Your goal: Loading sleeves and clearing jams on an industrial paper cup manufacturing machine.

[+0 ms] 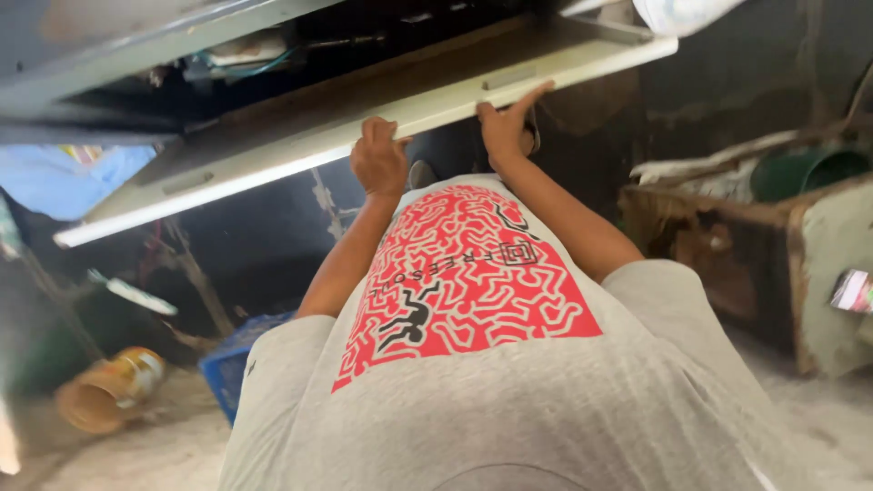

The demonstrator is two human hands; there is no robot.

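Your grey T-shirt [509, 400] with its red maze print fills the view below both hands. Above them runs a long cream metal panel [364, 123], tilted. Your left hand [379, 159] is clenched on its lower edge; your right hand [506, 125] grasps the same edge just beside, fingers spread. Well below your left hand lie a blue crate [227, 364] and a tipped yellow jar [109, 389].

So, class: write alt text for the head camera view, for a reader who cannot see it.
Both hands, left hand and right hand, grip the edge of a pale metal panel tilted overhead. Below lie a blue crate and a tipped yellow jar.
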